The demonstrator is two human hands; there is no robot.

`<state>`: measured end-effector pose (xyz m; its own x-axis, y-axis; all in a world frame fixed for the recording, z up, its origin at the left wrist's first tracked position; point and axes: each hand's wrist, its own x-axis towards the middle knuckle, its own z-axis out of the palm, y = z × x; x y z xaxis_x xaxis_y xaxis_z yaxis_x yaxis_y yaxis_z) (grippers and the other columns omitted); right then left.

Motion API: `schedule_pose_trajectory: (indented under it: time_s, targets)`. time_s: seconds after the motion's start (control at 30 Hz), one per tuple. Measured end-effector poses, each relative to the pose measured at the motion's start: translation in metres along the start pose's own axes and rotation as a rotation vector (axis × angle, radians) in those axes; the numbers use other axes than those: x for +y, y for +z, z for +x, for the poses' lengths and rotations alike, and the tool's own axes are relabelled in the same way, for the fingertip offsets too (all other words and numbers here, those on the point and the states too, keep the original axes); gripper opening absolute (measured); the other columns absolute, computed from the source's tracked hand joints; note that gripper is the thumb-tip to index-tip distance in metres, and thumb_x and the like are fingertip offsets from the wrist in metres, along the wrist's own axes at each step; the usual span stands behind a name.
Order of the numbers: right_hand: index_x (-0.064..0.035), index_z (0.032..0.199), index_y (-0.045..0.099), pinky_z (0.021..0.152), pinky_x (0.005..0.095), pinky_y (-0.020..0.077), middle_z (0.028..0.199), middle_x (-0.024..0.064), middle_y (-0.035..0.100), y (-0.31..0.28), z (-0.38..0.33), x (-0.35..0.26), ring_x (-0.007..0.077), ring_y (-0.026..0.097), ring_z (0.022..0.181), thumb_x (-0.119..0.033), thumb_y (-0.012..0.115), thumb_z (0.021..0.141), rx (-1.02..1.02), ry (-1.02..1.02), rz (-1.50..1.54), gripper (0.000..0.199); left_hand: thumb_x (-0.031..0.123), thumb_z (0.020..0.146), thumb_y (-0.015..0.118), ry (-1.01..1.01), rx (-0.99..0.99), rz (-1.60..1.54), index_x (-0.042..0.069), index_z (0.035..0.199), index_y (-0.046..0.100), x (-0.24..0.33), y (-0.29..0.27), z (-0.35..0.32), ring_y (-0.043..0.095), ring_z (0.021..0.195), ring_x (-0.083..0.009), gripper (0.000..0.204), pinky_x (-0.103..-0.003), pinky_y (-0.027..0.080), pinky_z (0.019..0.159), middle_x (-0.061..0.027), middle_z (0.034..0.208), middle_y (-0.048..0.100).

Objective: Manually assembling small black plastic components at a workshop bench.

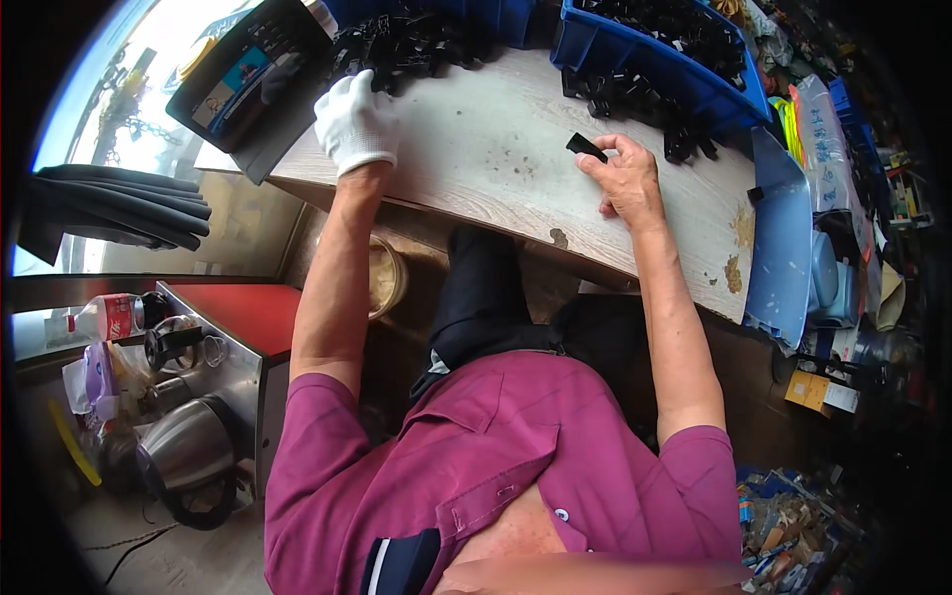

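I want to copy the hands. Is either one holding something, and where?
The bare right hand pinches a small black plastic piece by its near end. The gloved left hand rests at the pile of black pieces; its grip is unclear.

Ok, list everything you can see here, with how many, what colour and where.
black plastic parts: many, black, heaped at table's far edge
blue bin: one, blue, far right, holding more black parts
table: one, pale worn wood
tablet: one, dark, propped far left
kettle: one, steel, lower left
bottle: one, clear with red label, left
left hand: white glove, on the heap
right hand: bare, holding one black piece
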<state>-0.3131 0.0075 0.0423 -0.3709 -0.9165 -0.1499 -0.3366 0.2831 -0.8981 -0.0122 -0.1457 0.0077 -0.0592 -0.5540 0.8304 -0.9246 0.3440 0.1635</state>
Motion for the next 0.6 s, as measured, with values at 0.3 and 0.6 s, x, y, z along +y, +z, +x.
schedule_pose_trajectory:
  time_s: [0.3, 0.6]
  targets:
    - [0.002, 0.107, 0.064, 0.034, 0.0244, 0.0422, 0.057, -0.0009, 0.055, -0.001, -0.002, 0.007, 0.0081, 0.049, 0.039, -0.02, 0.08, 0.082, 0.026, -0.041, 0.17, 0.037, 0.02, 0.09, 0.067, 0.119, -0.339, -0.056, 0.017, 0.109, 0.073, -0.003, 0.005, -0.013, 0.067, 0.091, -0.033, 0.02, -0.043, 0.056, 0.079, -0.0095, 0.099, 0.072]
    - [-0.0017, 0.109, 0.059, 0.054, 0.041, 0.0632, 0.05, -0.0018, 0.047, -0.074, -0.004, 0.034, 0.0132, 0.058, 0.045, -0.019, 0.081, 0.084, 0.258, 0.109, 0.567, 0.037, 0.02, 0.092, 0.065, 0.021, -0.365, -0.348, 0.009, 0.095, 0.076, 0.021, 0.019, -0.007, 0.069, 0.087, -0.0382, 0.016, -0.045, 0.055, 0.076, -0.0171, 0.095, 0.072]
